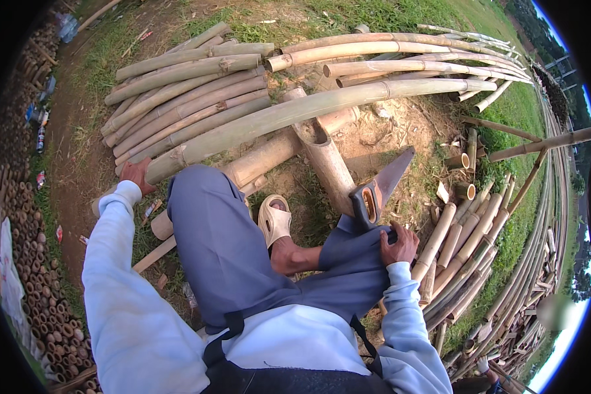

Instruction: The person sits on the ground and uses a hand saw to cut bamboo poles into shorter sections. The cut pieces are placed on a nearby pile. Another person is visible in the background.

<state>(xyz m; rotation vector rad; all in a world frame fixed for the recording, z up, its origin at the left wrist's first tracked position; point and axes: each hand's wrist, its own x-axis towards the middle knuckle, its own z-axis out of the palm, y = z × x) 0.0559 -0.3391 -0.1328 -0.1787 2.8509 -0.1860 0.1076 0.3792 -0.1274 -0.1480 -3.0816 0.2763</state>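
Had the fingers of the left hand [138, 177] bent over a long, pale-green bamboo pole [262, 125], gripping near its left end just beyond the left knee. Had that pole lying slantwise toward the upper right, across a thick bamboo support [333, 167] with an opening cut in its upper face. Rested the right hand [400, 244] on the right knee of the blue-grey trousers [358, 246], fingers loosely bent, a little apart and holding no tool. Had a handsaw [393, 174] just past those fingers, its black-and-orange handle close by the knee, its blade pointing up and away, apart from the pole; could not tell its means of staying up. Faced a stack of cut bamboo lengths [190, 92] beyond the pole at left and longer bamboo canes [400, 49] at upper right, with a pile of bamboo pieces [463, 240] beside the right knee. Judged the step in hand to be placing or steadying the pole over the support. Reckoned the next move to call for a firm left grip against rolling, and, for any sawing, right fingers closed around the handle and teeth brought to the pole.
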